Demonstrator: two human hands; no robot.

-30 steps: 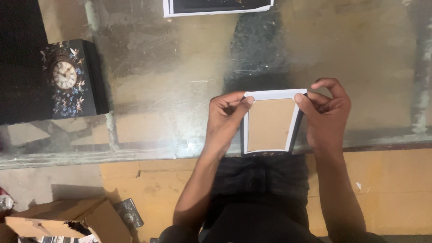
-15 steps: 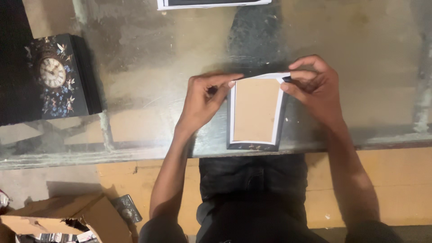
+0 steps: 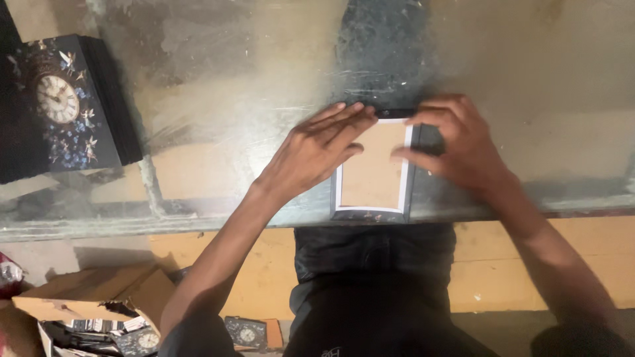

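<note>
A person presses a flat card panel (image 3: 372,173), brown-faced with a white border and dark edging, against the near edge of a glass-topped desk (image 3: 231,99). The left hand (image 3: 317,149) lies spread, fingers extended flat over the panel's left border and far-left corner. The right hand (image 3: 460,145) covers the far-right corner, fingers splayed and pushing down on the right border. A stack of dark cards printed with a clock face (image 3: 69,109) sits well apart at far left.
</note>
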